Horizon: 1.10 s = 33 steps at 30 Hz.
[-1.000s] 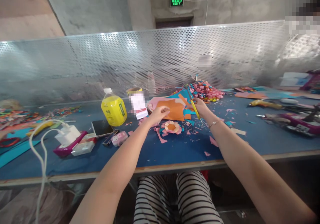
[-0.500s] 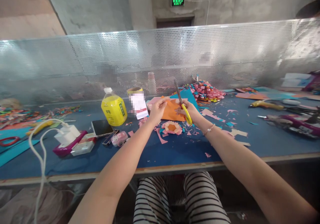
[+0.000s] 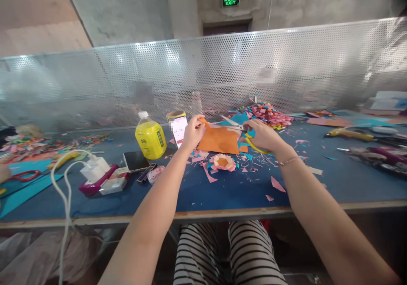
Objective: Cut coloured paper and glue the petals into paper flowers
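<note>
My left hand (image 3: 193, 133) pinches the upper left corner of a sheet of orange paper (image 3: 219, 141). In my right hand (image 3: 261, 134) is a pair of scissors (image 3: 234, 125) with yellow handles, its blades spread apart and pointing left over the paper's top edge. Whether the blades touch the paper I cannot tell. Just in front of the sheet lies a paper flower (image 3: 223, 162) with pink and cream petals and an orange centre. Pink and blue paper scraps (image 3: 277, 184) are strewn around it.
Left of my hands stand a yellow bottle (image 3: 150, 136), a lit phone (image 3: 179, 130) and a roll of tape (image 3: 176, 114). A purple power strip (image 3: 98, 180) with white chargers lies nearer. Behind is a heap of folded paper pieces (image 3: 270, 114) before a perforated metal screen (image 3: 178, 71). Tools (image 3: 349, 133) lie right.
My right hand has moved right and turned, and the scissors have gone from upright to pointing left with blades apart. The orange sheet now shows more fully. A pink scrap has appeared near my right forearm.
</note>
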Available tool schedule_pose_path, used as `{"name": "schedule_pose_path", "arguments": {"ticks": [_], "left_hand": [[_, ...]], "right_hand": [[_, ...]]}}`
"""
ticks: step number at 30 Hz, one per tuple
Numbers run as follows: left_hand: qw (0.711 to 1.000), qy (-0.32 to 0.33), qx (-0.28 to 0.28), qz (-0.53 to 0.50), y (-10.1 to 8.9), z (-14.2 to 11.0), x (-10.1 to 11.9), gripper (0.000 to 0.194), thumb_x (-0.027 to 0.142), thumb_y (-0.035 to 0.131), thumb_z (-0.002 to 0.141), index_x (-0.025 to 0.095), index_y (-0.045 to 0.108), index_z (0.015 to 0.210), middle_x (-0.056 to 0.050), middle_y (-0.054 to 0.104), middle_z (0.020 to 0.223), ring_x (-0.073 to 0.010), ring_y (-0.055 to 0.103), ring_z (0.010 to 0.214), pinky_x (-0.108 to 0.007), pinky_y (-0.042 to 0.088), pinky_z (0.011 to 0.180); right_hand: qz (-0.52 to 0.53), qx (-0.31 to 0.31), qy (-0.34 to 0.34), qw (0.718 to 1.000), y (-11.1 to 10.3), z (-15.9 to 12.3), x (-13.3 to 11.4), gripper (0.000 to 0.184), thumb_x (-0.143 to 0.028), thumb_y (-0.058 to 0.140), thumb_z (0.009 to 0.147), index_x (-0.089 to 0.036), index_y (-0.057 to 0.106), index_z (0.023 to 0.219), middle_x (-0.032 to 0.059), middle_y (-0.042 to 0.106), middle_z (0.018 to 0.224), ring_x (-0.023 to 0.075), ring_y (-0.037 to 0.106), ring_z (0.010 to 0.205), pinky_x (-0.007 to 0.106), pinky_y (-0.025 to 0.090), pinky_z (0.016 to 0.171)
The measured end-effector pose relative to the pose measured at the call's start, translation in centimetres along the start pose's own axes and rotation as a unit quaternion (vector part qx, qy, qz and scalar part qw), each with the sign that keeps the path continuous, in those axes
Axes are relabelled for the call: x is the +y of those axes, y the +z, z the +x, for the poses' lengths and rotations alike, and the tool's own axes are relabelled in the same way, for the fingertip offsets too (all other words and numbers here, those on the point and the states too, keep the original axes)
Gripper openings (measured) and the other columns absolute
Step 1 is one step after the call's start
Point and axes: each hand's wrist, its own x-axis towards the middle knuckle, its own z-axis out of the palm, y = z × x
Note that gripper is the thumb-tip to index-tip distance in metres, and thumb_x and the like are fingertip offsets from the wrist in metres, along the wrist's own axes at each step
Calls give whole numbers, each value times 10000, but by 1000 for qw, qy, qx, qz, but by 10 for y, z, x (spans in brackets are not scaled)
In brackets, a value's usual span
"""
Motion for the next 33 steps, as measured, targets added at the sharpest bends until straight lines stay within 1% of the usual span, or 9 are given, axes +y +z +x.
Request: {"name": "schedule_pose_path", "arguments": {"ticks": [1, 3, 7, 10, 13, 18, 21, 25, 33], "left_hand": [[1000, 2, -2, 4, -1, 0, -1, 291, 143, 461, 797, 183, 465, 1086, -49, 653, 912, -146, 609, 886, -284, 456, 801], [1000, 13, -4, 10, -1, -1, -1, 275, 153, 461, 806, 197, 452, 1078, -44, 653, 928, -143, 607, 900, -282, 454, 804], [998, 46, -16, 31, -1, 0, 2, 180, 140, 458, 806, 190, 524, 966, -46, 649, 962, -139, 597, 919, -285, 437, 841], [997, 53, -24, 57, 1, -2, 7, 169, 144, 468, 802, 193, 563, 933, -36, 651, 945, -134, 596, 885, -278, 438, 831], [996, 58, -39, 54, 6, -4, 12, 182, 152, 480, 801, 193, 573, 951, -32, 650, 915, -129, 594, 872, -263, 440, 815], [995, 54, -77, 27, 13, -9, 15, 195, 164, 490, 801, 192, 568, 977, -36, 646, 896, -133, 595, 877, -261, 448, 804], [994, 65, -86, 29, 15, -10, 19, 185, 174, 491, 807, 198, 567, 974, -38, 647, 921, -137, 596, 883, -280, 442, 828], [992, 68, -92, 47, 16, -12, 24, 199, 154, 503, 802, 212, 557, 985, -28, 652, 931, -137, 596, 887, -294, 438, 840], [991, 70, -105, 32, 19, -14, 25, 228, 134, 498, 802, 212, 541, 1013, -17, 652, 904, -128, 598, 875, -260, 443, 807]], "right_hand": [[-40, -17, -3, 999, -2, -2, -1, 421, -425, 624, 666, -192, 532, 1004, 84, 548, 993, 223, 531, 899, 297, 400, 761], [-87, -48, -2, 995, -3, -3, -5, 450, -438, 611, 680, -218, 529, 1063, 85, 538, 1037, 235, 535, 909, 306, 401, 763], [-117, -81, 5, 990, 0, -3, -13, 422, -386, 567, 730, -246, 518, 1125, 80, 533, 1049, 216, 542, 880, 294, 400, 765], [-131, -86, 8, 988, 1, -3, -19, 464, -394, 580, 723, -232, 509, 1152, 93, 529, 1045, 223, 539, 894, 292, 399, 771], [-134, -91, 9, 987, 3, -4, -24, 494, -407, 579, 727, -214, 496, 1174, 104, 523, 1072, 228, 543, 909, 287, 401, 771], [-129, -88, -2, 988, 9, -4, -26, 482, -434, 557, 739, -215, 499, 1164, 100, 527, 1104, 235, 552, 913, 292, 421, 730], [-120, -96, -11, 988, 11, -3, -26, 440, -427, 549, 743, -221, 517, 1130, 89, 542, 1091, 231, 550, 923, 291, 426, 723], [-108, -105, -6, 989, 10, -2, -29, 417, -454, 566, 725, -210, 556, 1063, 89, 564, 1064, 225, 552, 915, 284, 424, 736], [-116, -130, 17, 985, 6, -2, -32, 333, -342, 564, 723, -254, 589, 1043, 71, 606, 1019, 220, 575, 838, 264, 407, 650]]}}
